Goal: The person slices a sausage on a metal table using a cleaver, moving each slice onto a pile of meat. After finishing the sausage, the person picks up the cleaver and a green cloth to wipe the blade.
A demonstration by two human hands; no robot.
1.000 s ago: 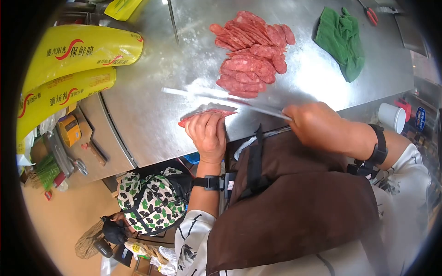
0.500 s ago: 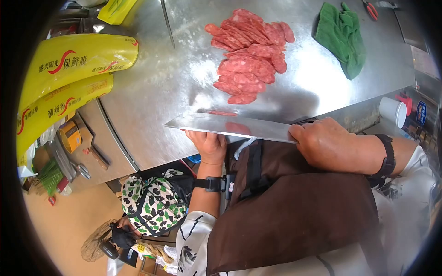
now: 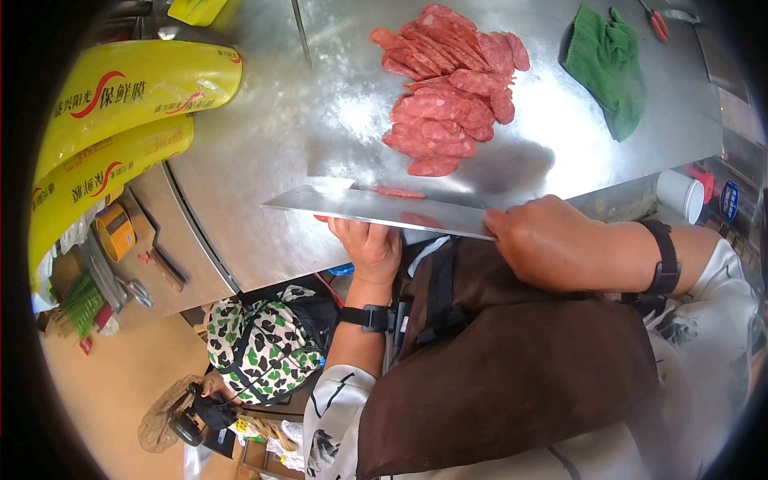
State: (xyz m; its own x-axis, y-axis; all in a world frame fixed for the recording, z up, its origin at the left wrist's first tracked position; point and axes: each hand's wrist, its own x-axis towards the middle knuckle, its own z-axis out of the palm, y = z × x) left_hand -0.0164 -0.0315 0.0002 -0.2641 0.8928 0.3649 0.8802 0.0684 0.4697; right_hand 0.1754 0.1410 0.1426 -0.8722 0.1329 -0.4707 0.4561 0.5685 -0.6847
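- The knife (image 3: pixel 376 210) is gripped in the right hand (image 3: pixel 540 244), its fingers closed at the handle end; the blade is reached across to the left hand (image 3: pixel 368 246).
- The left hand's fingers are bunched against the blade's near side; their tips are partly hidden, so a pinch cannot be told; a red sausage piece (image 3: pixel 322 218) is glimpsed beside them.
- Beyond both hands, sausage slices (image 3: pixel 448 88) are heaped on the metal table (image 3: pixel 264 160); right of these, a green cloth (image 3: pixel 608 76) is laid.
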